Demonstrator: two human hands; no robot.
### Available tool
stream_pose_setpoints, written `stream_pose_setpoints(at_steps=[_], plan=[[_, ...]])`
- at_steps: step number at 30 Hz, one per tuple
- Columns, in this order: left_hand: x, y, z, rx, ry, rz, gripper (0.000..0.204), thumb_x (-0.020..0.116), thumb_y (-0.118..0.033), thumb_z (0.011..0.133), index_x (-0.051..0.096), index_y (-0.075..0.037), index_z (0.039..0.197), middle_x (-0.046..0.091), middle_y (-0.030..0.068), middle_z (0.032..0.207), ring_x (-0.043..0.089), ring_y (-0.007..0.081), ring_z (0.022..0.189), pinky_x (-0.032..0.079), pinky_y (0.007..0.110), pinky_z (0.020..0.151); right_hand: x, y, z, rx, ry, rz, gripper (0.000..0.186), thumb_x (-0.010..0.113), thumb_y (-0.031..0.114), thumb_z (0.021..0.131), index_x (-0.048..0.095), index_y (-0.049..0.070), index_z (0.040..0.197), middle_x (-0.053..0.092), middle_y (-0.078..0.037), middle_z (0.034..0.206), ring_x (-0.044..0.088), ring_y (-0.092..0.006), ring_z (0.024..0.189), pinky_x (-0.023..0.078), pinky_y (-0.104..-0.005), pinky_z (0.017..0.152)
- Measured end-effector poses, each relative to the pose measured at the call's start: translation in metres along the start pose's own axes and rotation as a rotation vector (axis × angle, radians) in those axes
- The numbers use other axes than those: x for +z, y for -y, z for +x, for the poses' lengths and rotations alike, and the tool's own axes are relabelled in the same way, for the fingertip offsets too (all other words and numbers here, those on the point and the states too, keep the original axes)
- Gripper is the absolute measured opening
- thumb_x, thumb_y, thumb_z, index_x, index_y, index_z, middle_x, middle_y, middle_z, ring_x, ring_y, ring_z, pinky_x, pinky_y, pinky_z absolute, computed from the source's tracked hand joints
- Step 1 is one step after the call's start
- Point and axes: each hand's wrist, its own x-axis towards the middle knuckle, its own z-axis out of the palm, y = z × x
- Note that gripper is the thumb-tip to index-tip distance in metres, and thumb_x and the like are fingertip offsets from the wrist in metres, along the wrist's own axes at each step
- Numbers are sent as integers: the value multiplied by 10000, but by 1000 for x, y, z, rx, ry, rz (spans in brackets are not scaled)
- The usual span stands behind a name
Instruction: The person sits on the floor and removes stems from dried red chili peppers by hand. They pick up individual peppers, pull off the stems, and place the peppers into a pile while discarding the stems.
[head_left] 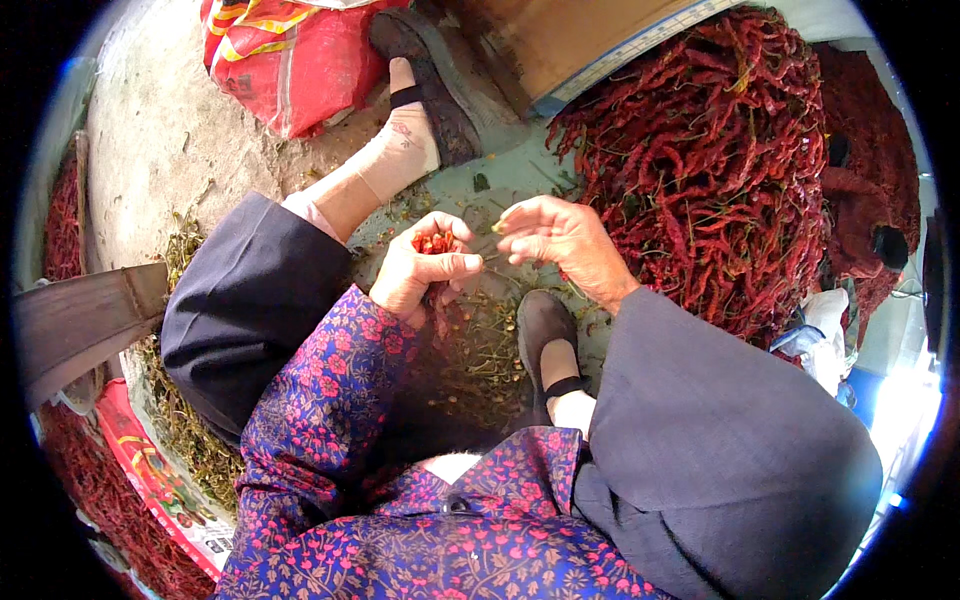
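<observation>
My left hand (425, 265) is closed round a small bunch of dried red chillies (438, 243), their stem ends showing above the curled fingers. Facing it from the right, my right hand (570, 245) is held with thumb and fingers curved and apart. Close to its fingertips is a small pale-yellow bit (498, 227) that looks like a chilli stem; whether the fingers touch it I cannot tell. A narrow gap separates the two hands. Below them, loose stems and scraps (490, 350) litter the floor between my feet.
A large heap of dried red chillies (710, 170) lies to the right, beside a cardboard box (560, 45). A red sack (300, 75) sits at the far left. A wooden bar (90, 320) juts in at the left, near more stems (185, 410). My dark-trousered knees flank my hands.
</observation>
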Motion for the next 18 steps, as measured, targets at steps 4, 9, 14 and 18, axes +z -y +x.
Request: stream_pose_setpoints(at_steps=[4, 9, 14, 18], plan=[[-9, 7, -2, -54, 14, -99, 175, 624, -83, 722, 467, -94, 798, 423, -6, 591, 404, 85, 469, 252, 196, 348, -17, 5, 13, -103, -50, -444, 201, 586, 22, 739, 569, -21, 935, 607, -90, 878, 595, -138, 805, 481, -247, 689], [-7, 5, 1, -46, 17, -232, 134, 591, -105, 741, 460, -101, 771, 384, -12, 574, 365, 83, 447, 240, 194, 342, -24, -16, -9, 107, -165, -229, 162, 537, 20, 778, 560, -41, 927, 600, -93, 816, 596, -151, 689, 497, -262, 573], [-11, 6, 1, 27, -21, -209, 118, 571, -103, 742, 454, -96, 755, 374, -10, 574, 356, 86, 440, 249, 199, 340, 22, -77, 2, -398, -80, -1114, 483, 484, -83, 673, 405, -57, 1149, 431, -223, 1173, 446, -336, 1069, 388, -384, 904], [-13, 9, 4, 39, 8, -258, 139, 596, -69, 735, 463, -66, 774, 419, 5, 578, 398, 95, 434, 289, 200, 352, 44, -92, 0, -365, 152, -980, 522, 458, -104, 627, 403, -59, 1144, 424, -226, 1163, 398, -365, 1120, 351, -373, 953]])
